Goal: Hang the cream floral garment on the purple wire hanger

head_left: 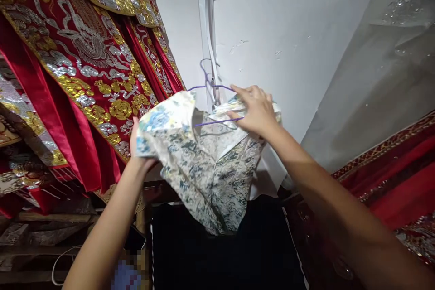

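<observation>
A floral blouse (210,176) with blue, green and cream patterning hangs on a thin purple hanger (219,122). The hanger's hook stands up in front of the white wall. At the blouse's left shoulder, my left hand (136,147) holds the short sleeve from its outer side, most of its fingers hidden behind the cloth. My right hand (256,111) grips the opposite shoulder, with the thumb by the hanger's lower bar and the fingers over its upper arm and the fabric. The open V-neck lies between my hands.
Red costumes (91,63) with gold and silver embroidery hang at the left. A black cloth surface (220,258) lies below the blouse. White straps (205,18) run down the wall. Clear plastic sheeting (380,68) and a red embroidered fabric (397,181) are at the right.
</observation>
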`<state>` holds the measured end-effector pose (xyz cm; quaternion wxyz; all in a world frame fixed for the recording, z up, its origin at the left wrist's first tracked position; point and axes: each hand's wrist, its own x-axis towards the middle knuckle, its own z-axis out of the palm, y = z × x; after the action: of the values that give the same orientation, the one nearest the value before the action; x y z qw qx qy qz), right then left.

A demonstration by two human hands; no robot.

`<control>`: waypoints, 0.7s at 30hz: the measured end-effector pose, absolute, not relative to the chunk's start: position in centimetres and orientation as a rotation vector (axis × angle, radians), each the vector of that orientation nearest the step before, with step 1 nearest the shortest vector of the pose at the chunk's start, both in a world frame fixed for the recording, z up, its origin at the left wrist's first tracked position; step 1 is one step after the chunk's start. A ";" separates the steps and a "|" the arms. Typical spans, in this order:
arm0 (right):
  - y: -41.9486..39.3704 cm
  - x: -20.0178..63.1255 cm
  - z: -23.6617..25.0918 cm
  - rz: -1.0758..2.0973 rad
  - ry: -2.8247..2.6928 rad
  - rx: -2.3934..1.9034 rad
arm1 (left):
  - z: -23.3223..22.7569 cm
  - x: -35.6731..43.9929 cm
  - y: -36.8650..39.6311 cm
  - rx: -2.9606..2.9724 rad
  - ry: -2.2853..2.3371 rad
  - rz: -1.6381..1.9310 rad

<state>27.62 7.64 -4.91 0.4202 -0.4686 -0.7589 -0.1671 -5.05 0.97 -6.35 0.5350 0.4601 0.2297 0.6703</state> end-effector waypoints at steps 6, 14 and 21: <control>4.9 28.0 -9.1 -0.489 -1.851 -1.236 | -19.3 -3.3 0.0 1.005 0.912 1.576; 3.2 24.5 -13.3 0.270 -1.982 -0.742 | -28.3 3.1 0.6 0.842 0.996 1.532; -0.8 21.4 -24.1 0.783 -1.192 -0.993 | -29.9 6.0 -2.3 0.469 0.988 1.528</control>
<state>21.40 -0.75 -24.13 0.6457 -0.4364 -0.5237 0.3440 5.96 -2.27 -29.87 0.5901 0.2017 0.4244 0.6566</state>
